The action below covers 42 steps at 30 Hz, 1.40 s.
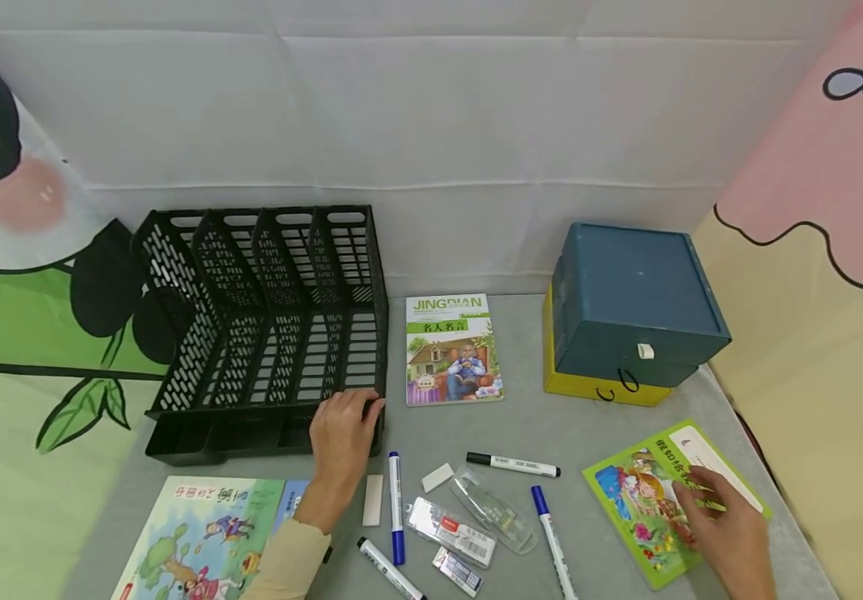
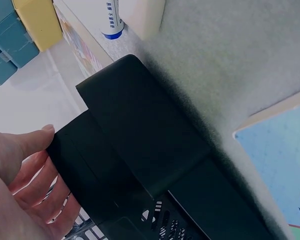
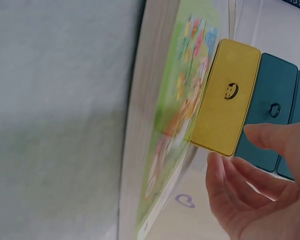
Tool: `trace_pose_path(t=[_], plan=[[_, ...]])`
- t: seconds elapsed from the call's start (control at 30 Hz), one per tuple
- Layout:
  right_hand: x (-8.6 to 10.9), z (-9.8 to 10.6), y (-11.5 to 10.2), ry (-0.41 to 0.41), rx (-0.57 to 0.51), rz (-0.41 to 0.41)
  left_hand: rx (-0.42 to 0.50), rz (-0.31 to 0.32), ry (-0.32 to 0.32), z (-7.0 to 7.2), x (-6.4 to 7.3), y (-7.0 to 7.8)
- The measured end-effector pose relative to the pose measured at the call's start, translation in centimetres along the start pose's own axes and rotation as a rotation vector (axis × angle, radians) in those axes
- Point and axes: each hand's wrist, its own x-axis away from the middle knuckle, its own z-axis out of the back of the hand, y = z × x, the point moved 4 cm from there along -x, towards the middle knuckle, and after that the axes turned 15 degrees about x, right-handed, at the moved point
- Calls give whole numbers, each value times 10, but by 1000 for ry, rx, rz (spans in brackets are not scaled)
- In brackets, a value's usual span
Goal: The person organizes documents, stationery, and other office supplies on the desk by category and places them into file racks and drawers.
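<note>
A black mesh file organizer (image 1: 247, 435) with upright dividers stands at the left of the table. My left hand (image 1: 343, 446) is at its front right corner. In the left wrist view, the thumb lies at the edge of the black panel (image 2: 135, 130), with the fingers curled behind it. On the right, my right hand (image 1: 735, 529) hovers over a green-bordered picture book (image 1: 629, 492). Its fingers are loosely bent with nothing between them in the right wrist view, where the book's page edges (image 3: 145, 100) show close by.
Behind stands a blue and yellow drawer box (image 1: 641, 283). A JINGDIAN book (image 1: 454, 350) lies beside the organizer, and picture books (image 1: 198, 533) lie front left. Several markers (image 1: 514, 464), a clear plastic case (image 1: 494, 508), a white packet (image 1: 452, 531) and erasers (image 1: 437, 477) are scattered mid-table.
</note>
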Motion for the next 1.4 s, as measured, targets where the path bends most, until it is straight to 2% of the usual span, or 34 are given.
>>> trace_pose_path(t=[0.37, 0.6, 0.77, 0.87, 1.0, 1.2, 1.4], plan=[[8, 6, 29, -82, 100, -189, 3, 18, -20, 1, 1, -2], [15, 4, 48, -133, 172, -232, -9, 21, -16, 5, 2, -4], [22, 0, 61, -190, 194, -301, 0, 24, -22, 5, 2, -5], [26, -3, 66, -196, 202, -333, 5, 25, -21, 6, 3, -6], [30, -7, 71, -203, 180, -363, 7, 29, -20, 5, 4, -6], [33, -9, 74, -259, 131, -389, 15, 25, -26, 3, 4, -5], [36, -12, 78, -283, 42, -478, 24, 17, -21, 1, 4, -3]])
